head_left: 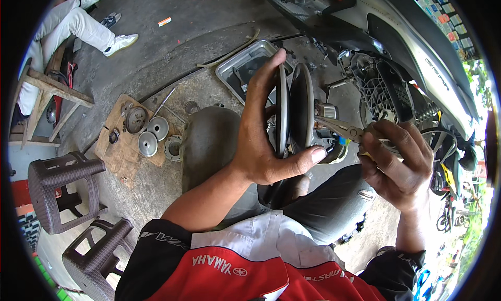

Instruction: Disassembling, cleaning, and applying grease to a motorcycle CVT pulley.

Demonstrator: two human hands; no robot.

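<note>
My left hand [259, 155] grips a scooter drive pulley [302, 105] with two round metal discs, held on edge in front of me. Its fingers run along the left disc and the thumb lies across the lower rim. A shiny cylindrical hub [327, 111] sticks out from the pulley's right side. In my right hand [399, 162] is a pair of pliers [344, 128], with the fingers wrapped round the handles. The plier jaws point left at the pulley beside the hub; whether they touch it I cannot tell.
A metal tray [222, 73] lies beyond the pulley. Pulley discs [148, 144] and other round parts rest on cardboard [119, 162] at left. A scooter [412, 45] stands at far right. Brown stools [44, 196] and a seated person's legs [83, 32] are leftward.
</note>
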